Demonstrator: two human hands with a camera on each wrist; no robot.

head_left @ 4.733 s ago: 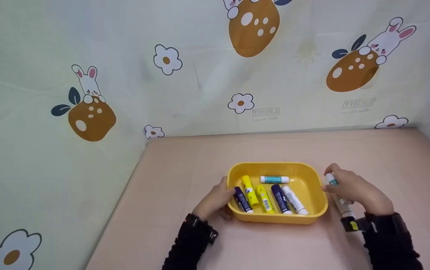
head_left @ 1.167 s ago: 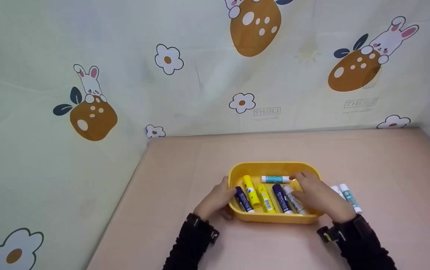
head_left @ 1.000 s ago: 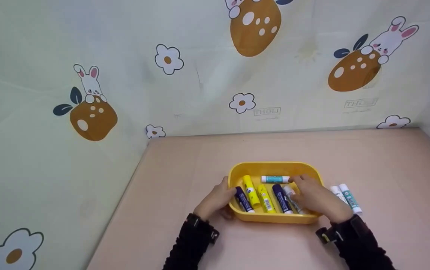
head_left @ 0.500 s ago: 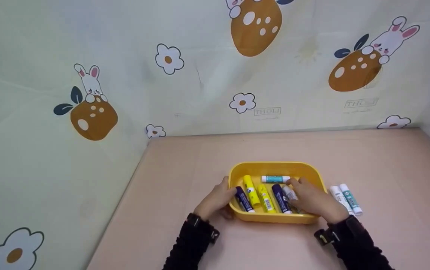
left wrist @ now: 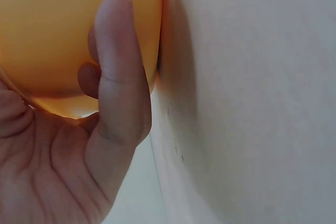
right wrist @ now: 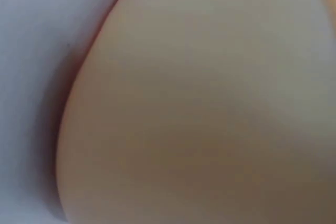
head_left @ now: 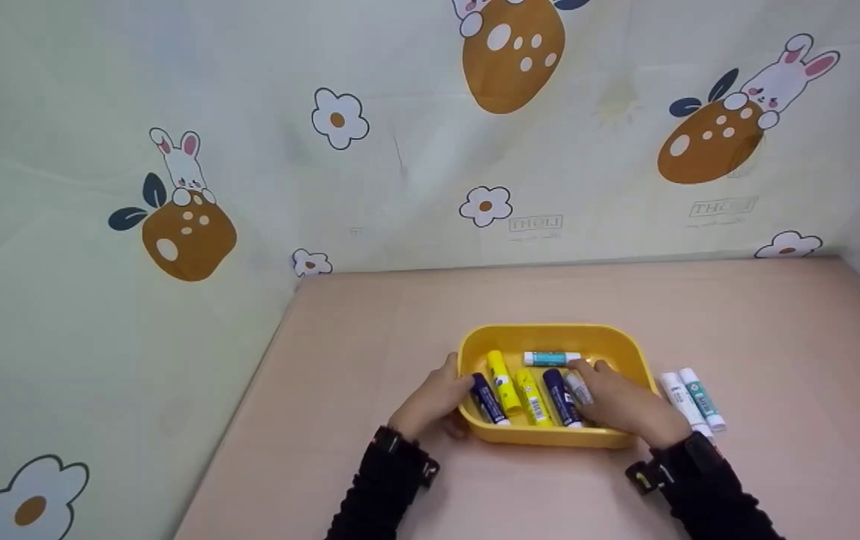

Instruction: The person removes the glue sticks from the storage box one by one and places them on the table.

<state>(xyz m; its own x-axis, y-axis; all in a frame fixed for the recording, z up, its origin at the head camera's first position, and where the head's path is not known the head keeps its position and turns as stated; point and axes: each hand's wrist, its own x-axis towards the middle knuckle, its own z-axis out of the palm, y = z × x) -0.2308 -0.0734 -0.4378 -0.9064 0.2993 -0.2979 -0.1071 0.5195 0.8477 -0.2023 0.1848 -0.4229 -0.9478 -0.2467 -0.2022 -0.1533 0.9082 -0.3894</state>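
In the head view my left hand (head_left: 433, 397) grips the left end of a yellow plastic tray (head_left: 557, 436), thumb at the rim. The left wrist view shows its fingers against the tray's outer wall (left wrist: 47, 35). My right hand (head_left: 624, 401) reaches over the right side into the tray. Its thumb and fingers are curled about a white glue stick (head_left: 578, 388), whose lower part they hide. Left of it lie a dark purple glue stick (head_left: 562, 397), two yellow glue sticks (head_left: 533, 397) and another purple one (head_left: 489, 399). A teal-and-white glue stick (head_left: 552, 358) lies along the back.
On the pink tabletop (head_left: 370, 322), right of the tray, a white glue stick (head_left: 686, 403) and a teal-and-white glue stick (head_left: 702, 399) lie side by side. A patterned cloth wall (head_left: 415, 150) rises behind and to the left. Mostly the tray's outer side (right wrist: 184, 103) fills the right wrist view.
The right hand has let go of a teal-and-white glue stick beside the white one on the table. It has moved left into the tray, onto a white glue stick. The left hand stays put.
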